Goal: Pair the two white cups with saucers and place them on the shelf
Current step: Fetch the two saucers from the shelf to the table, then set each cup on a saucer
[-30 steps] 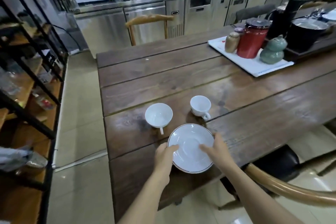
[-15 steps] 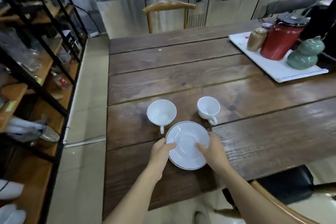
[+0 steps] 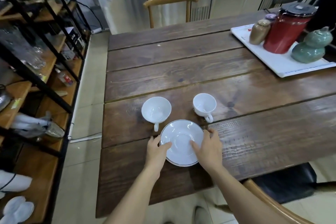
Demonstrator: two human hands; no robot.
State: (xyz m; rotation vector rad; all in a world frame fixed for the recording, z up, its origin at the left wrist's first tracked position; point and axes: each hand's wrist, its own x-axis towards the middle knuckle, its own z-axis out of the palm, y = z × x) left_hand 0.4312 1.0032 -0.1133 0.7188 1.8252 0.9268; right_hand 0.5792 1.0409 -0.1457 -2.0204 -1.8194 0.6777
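Saucer (image 3: 181, 138) gripped at both rims on the tabletop (image 3: 181, 71) — left hand (image 3: 156, 149), right hand (image 3: 209, 149); two cups (image 3: 156, 109) stood just behind.

A dark brown plank-topped wooden table (image 3: 181, 63) fills the middle, with a curved-back light wooden chair (image 3: 170, 8) at its far end at 12 o'clock. Brushed stainless-steel counter cabinets (image 3: 145, 3) line the back wall beyond it. At 9 o'clock a black metal-framed rack with wooden shelves (image 3: 45, 63) stands on the pale tiled floor (image 3: 87, 100).
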